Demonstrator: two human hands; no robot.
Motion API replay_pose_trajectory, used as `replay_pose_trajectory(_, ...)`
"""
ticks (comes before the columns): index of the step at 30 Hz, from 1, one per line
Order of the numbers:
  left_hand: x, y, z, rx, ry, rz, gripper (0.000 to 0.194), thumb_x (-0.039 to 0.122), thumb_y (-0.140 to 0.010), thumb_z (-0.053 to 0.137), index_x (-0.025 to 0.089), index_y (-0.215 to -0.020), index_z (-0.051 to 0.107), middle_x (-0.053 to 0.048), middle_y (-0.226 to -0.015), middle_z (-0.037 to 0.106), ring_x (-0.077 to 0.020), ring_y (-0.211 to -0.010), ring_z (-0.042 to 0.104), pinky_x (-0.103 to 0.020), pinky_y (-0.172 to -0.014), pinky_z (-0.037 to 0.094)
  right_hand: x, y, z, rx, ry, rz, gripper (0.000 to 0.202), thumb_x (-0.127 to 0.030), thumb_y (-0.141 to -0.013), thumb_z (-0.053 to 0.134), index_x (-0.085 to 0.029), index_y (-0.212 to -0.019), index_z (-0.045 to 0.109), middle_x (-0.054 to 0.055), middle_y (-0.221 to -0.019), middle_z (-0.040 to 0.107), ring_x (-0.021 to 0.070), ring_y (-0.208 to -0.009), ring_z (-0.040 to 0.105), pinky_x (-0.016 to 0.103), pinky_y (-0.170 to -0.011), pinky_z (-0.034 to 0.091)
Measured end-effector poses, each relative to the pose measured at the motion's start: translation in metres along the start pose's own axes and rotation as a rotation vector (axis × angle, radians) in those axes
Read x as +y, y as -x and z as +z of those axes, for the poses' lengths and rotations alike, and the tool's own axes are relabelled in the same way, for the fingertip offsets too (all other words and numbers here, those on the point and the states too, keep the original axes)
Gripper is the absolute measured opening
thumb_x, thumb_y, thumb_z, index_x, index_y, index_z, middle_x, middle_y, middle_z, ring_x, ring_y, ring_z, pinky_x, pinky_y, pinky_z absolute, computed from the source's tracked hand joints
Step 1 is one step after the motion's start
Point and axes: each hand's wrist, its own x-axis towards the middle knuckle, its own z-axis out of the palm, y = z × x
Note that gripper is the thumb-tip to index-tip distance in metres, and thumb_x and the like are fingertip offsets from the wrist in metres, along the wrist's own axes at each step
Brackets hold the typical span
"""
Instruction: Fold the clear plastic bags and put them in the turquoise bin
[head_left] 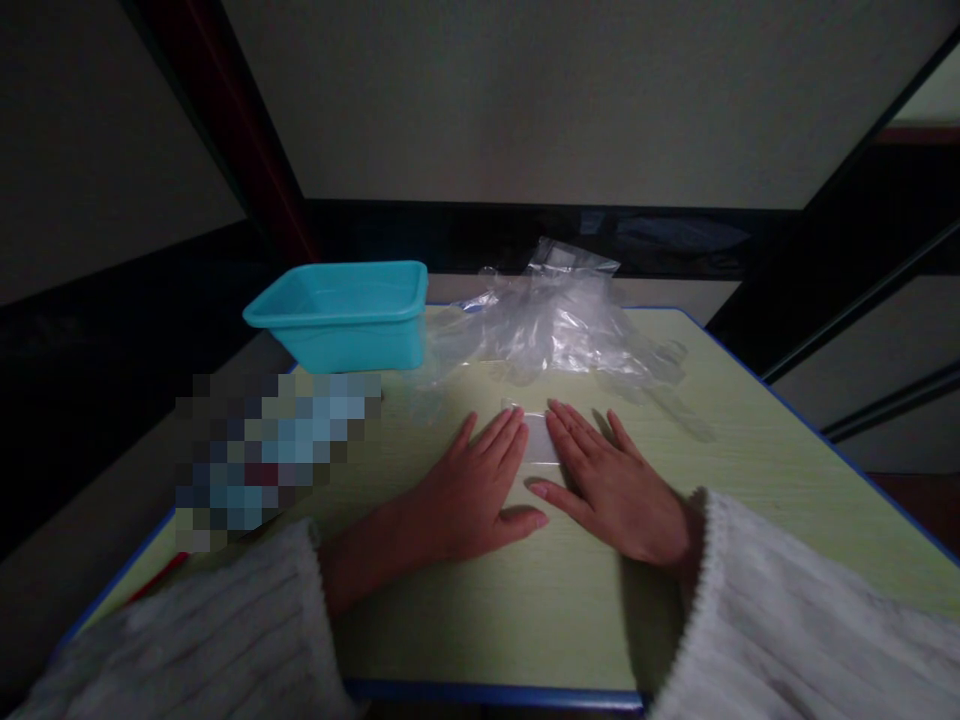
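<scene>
My left hand (pixel 471 490) and my right hand (pixel 609 478) lie flat, palms down, side by side on the light green table (pixel 750 470). Both press on a small clear plastic piece (pixel 540 440) that shows between the fingers. Their fingers are stretched out and hold nothing. A heap of clear plastic gloves and bags (pixel 559 325) lies just beyond the hands. White knitted sleeves cover both forearms.
A turquoise plastic tub (pixel 341 312) stands at the table's far left corner. A blurred-out patch (pixel 274 455) sits left of my left hand. The table has a blue edge (pixel 495 692). Dark walls and rails surround it.
</scene>
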Motion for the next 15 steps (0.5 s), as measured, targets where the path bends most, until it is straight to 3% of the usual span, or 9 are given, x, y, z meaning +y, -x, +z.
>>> replay_pose_trajectory(3,-0.001,0.000,0.001,0.010,0.047,-0.010,0.078,0.052,-0.083,0.043,-0.001,-0.137,0.022,-0.024,-0.146,0.019,-0.0295,-0.138,0.009,-0.051,-0.108,0.014,0.004,-0.004,-0.005,-0.017,-0.048,-0.004,0.073,-0.061,-0.084,0.037,-0.009,-0.135,0.038,0.020,-0.138,0.040,0.0315,-0.128,0.035,0.060,-0.101,0.024)
replay_pose_trajectory(6,-0.003,0.000,0.001,0.027,0.115,-0.022,0.078,0.046,-0.082,0.046,0.001,-0.139,0.016,-0.022,-0.147,0.017,-0.0274,-0.138,0.010,-0.049,-0.109,0.013,0.008,-0.008,-0.014,0.032,-0.097,-0.081,0.057,-0.050,-0.085,0.047,-0.012,-0.128,0.047,0.018,-0.133,0.047,0.0298,-0.124,0.042,0.060,-0.102,0.021)
replay_pose_trajectory(11,-0.009,-0.002,-0.001,0.067,0.220,-0.016,0.069,0.038,-0.081,0.047,0.005,-0.137,0.022,-0.019,-0.142,0.034,-0.0254,-0.133,0.026,-0.047,-0.109,0.015,0.016,-0.009,-0.026,0.173,-0.137,-0.296,0.021,-0.028,-0.089,0.050,-0.016,-0.100,0.062,0.009,-0.101,0.068,0.0202,-0.099,0.061,0.050,-0.106,0.022)
replay_pose_trajectory(15,-0.011,-0.005,-0.005,0.073,0.231,-0.019,0.065,0.035,-0.081,0.048,0.008,-0.136,0.024,-0.018,-0.138,0.039,-0.0252,-0.129,0.033,-0.048,-0.108,0.016,0.018,-0.010,-0.026,0.229,-0.087,-0.342,0.022,-0.020,-0.091,0.042,-0.018,-0.087,0.064,0.005,-0.089,0.069,0.0167,-0.087,0.064,0.046,-0.105,0.025)
